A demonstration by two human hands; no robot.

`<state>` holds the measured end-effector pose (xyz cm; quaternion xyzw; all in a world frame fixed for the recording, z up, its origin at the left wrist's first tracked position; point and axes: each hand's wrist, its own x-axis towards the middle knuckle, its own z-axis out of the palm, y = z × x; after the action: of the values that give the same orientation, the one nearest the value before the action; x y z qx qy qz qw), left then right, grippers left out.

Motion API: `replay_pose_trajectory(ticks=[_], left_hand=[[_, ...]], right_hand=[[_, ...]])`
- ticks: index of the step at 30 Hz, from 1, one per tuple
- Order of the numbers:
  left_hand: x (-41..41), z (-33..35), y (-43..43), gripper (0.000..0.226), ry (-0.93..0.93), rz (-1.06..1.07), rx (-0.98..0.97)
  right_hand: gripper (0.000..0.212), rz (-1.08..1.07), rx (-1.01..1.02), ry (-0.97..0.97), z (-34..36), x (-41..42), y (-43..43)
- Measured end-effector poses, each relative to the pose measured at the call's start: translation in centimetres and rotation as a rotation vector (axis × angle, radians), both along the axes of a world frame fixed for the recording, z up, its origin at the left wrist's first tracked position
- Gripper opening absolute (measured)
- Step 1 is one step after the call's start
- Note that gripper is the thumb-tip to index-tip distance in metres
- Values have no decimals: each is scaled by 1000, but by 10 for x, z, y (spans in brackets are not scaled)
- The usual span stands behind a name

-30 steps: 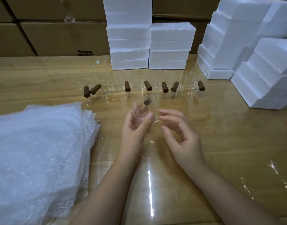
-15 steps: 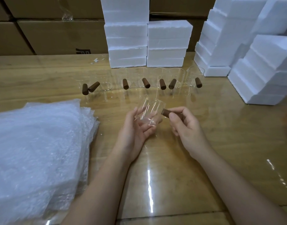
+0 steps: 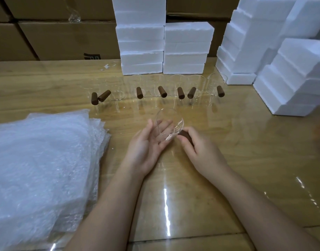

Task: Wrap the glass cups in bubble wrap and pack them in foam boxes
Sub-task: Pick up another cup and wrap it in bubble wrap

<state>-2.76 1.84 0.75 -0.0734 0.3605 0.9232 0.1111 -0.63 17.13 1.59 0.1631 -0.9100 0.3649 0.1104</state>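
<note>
A clear glass cup (image 3: 171,124) with a brown wooden handle (image 3: 186,135) is tilted above the table's middle. My left hand (image 3: 148,144) cradles the cup's body from below with its fingers nearly straight. My right hand (image 3: 201,151) pinches the wooden handle at the cup's right side. Behind them, several more glass cups (image 3: 197,86) with brown handles stand in a row. A thick stack of bubble wrap sheets (image 3: 41,169) lies at the left. White foam boxes (image 3: 141,48) are stacked at the back.
More foam boxes (image 3: 289,82) are piled at the right, reaching toward the table's middle. Brown cardboard cartons (image 3: 61,38) form a wall behind the glossy wooden table (image 3: 246,160). A glare streak runs down the table between my forearms.
The cup has been turned in my hands, its handle swinging to the right. My right hand went from open beside the cup to pinching the handle. Both hands dropped slightly toward me.
</note>
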Motion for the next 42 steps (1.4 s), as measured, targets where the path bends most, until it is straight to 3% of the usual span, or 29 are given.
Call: replay_pose_trajectory(ticks=[5,7,9,14,16,20,31,37,42], left_hand=[[-2,-1,-6,27,61,128,51],[-1,1,-3,37,63,124,79],[1,3,1,53,55,80,99],[7,6,7,48,104,-108,47],[5,4,9,47,82,-54,-4],[2,-1,12,50,87,33,-171],[-2,-2,7,53,53,260,-150],[2,-2,15,48,123,251,-417],[8,-5,26,45,262,144,-608]], right_hand=[[25,24,11,-60,-1,-1,0],[21,61,-45,-60,-3,1,-1],[19,113,-123,-69,-3,3,-3],[21,124,-283,-63,-5,5,-9],[26,20,-265,72,-6,3,-9],[67,26,-76,214,-5,0,-6],[65,256,74,213,-6,9,-16],[54,290,37,327,-4,12,-19],[63,165,-166,204,-4,9,-17]])
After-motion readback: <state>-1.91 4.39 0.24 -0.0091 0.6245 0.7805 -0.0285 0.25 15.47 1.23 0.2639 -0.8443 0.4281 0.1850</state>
